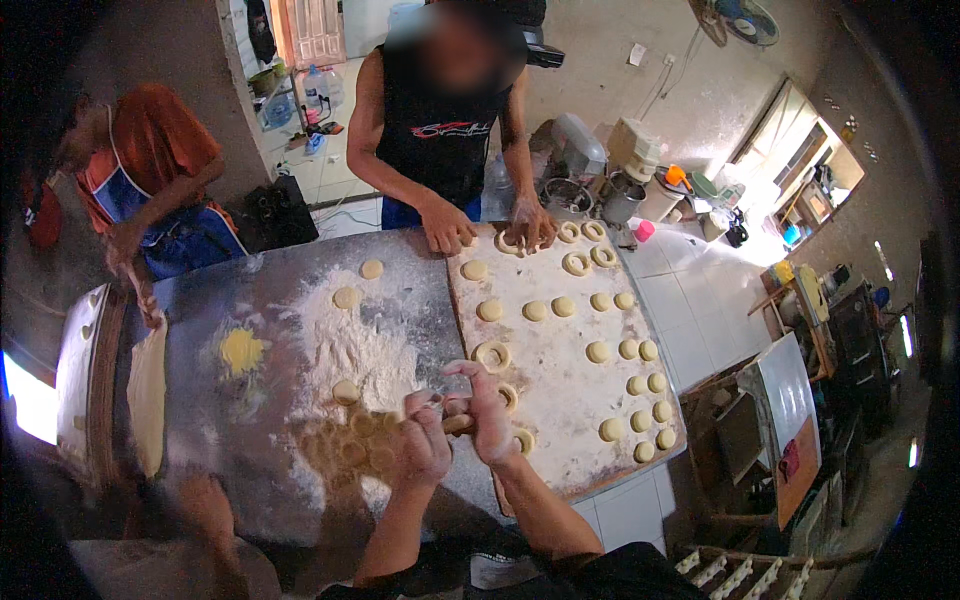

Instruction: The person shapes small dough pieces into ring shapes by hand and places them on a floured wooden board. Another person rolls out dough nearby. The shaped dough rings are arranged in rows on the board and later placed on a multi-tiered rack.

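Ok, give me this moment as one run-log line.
left hand and right hand: dough piece between them | board: dough rounds, dough rings | table: loose flour | co-worker's hands: at board's far end

Can make out stylised red-and-white lettering (450, 129) across the black sleeveless shirt (425, 165) on the person (368, 125) opposite.

A small, pale yellow piece of soft dough (458, 425) is held between the left hand (427, 440) and the right hand (490, 412), above the left edge of the floured, light-coloured board (560, 390), and its full shape cannot be seen because the fingers cover part of it. Near it, three pale yellow, thick dough rings (481, 357) lie flat in a row along this edge, the two nearer ones being partly hidden by the right hand.
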The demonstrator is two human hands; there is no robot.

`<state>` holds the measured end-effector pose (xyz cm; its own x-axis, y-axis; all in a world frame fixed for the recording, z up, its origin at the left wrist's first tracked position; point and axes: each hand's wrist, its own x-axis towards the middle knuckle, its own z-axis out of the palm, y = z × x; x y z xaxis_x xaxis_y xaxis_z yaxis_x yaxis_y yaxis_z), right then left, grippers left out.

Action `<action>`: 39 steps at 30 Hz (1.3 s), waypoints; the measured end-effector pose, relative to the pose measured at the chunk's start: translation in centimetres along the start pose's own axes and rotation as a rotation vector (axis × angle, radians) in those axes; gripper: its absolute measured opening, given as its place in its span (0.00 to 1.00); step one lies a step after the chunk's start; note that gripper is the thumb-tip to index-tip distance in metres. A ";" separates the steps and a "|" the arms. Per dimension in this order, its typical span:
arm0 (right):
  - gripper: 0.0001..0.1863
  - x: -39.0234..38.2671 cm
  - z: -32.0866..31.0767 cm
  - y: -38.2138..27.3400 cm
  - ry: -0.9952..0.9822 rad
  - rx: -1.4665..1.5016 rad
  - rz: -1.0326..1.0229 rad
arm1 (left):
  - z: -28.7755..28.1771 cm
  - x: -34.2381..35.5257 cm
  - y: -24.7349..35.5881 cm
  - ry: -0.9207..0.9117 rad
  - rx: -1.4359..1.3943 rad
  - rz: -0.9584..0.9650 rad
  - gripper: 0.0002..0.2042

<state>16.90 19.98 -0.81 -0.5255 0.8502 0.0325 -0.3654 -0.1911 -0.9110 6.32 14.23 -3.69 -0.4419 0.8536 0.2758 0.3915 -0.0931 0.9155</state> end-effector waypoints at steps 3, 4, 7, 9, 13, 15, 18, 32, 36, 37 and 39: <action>0.32 -0.6 -1.5 -0.6 -0.027 -0.608 -0.176 | 1.0 0.1 1.3 0.023 -0.075 0.166 0.11; 0.30 -0.9 -2.1 -1.0 0.019 -0.238 -0.077 | 1.5 0.0 1.9 0.026 -0.050 0.111 0.10; 0.24 -2.3 -3.7 -2.6 0.074 -0.060 0.089 | 3.8 -0.7 3.4 -0.039 -0.232 0.139 0.14; 0.20 -3.6 -4.6 -3.5 0.032 -0.224 0.096 | 5.0 -1.4 4.3 -0.019 -0.064 0.012 0.15; 0.27 -5.4 -7.0 -4.6 0.188 0.184 0.070 | 7.3 -2.2 5.5 0.022 -0.021 0.214 0.18; 0.29 -5.9 -8.3 -4.9 0.064 -0.428 -0.084 | 8.4 -2.7 6.3 -0.014 0.012 0.196 0.10; 0.25 -7.3 -10.3 -5.6 -0.050 0.570 -0.132 | 10.1 -3.5 7.6 -0.040 -0.099 0.164 0.08; 0.32 -12.7 -16.5 -6.7 -0.089 0.901 -0.113 | 15.8 -7.2 9.8 -0.172 0.059 0.072 0.08; 0.37 -14.6 -18.2 -5.8 0.013 -0.343 0.102 | 16.3 -8.7 10.3 -0.306 0.115 0.018 0.08; 0.38 -14.7 -18.4 -5.4 -0.032 -0.574 0.182 | 16.4 -9.0 10.4 -0.360 0.099 -0.007 0.08; 0.39 -14.7 -18.8 -4.4 0.103 -0.338 0.164 | 16.9 -9.4 10.3 -0.432 0.073 -0.186 0.13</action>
<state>40.66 17.53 -4.98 -0.4696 0.8700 -0.1504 -0.0006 -0.1706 -0.9853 28.19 13.92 -1.81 -0.1396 0.9888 -0.0523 0.3997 0.1046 0.9106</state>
